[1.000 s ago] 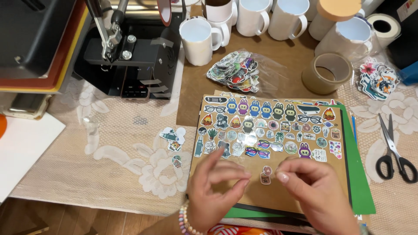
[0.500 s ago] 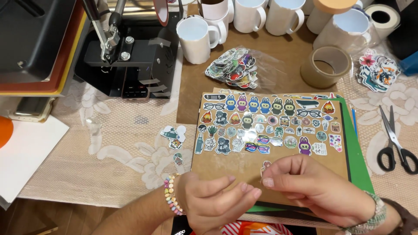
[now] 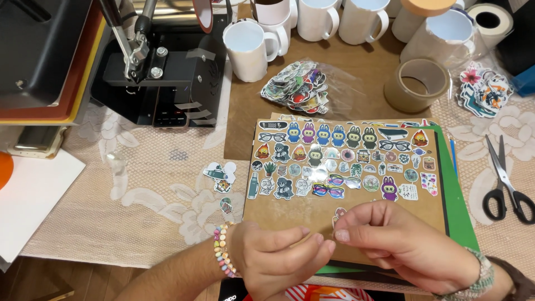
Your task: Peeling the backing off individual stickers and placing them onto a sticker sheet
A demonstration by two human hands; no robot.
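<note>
Both hands meet at the near edge of the brown cardboard sheet [image 3: 290, 214]. Left hand [image 3: 276, 259] is curled, fingertips pinched together toward the right hand; what it grips, if anything, can't tell, too small and hidden by fingers. Right hand [image 3: 398, 245] is also curled, thumb and index pinched near a small sticker [image 3: 338, 214] w/ a pink top, which peeks out just above the fingers, lying on or just over the sheet; can't tell if it's actually gripped. Judging by the pinch, this looks like fine work on a sticker edge, prob. why both hands are brought so close.

Sheet carries rows of cut stickers [image 3: 334, 161], laid flat and spaced, so each one is easy to see and pick. Sheet rests on green board [image 3: 460, 217]. A few loose stickers [image 3: 220, 178] lie left of it on the lace tablecloth [image 3: 139, 206]. Bagged sticker pile [image 3: 298, 86], tape roll [image 3: 417, 85], white mugs [image 3: 248, 47] further back; scissors [image 3: 504, 184] at right; black press machine [image 3: 161, 67] back left.
</note>
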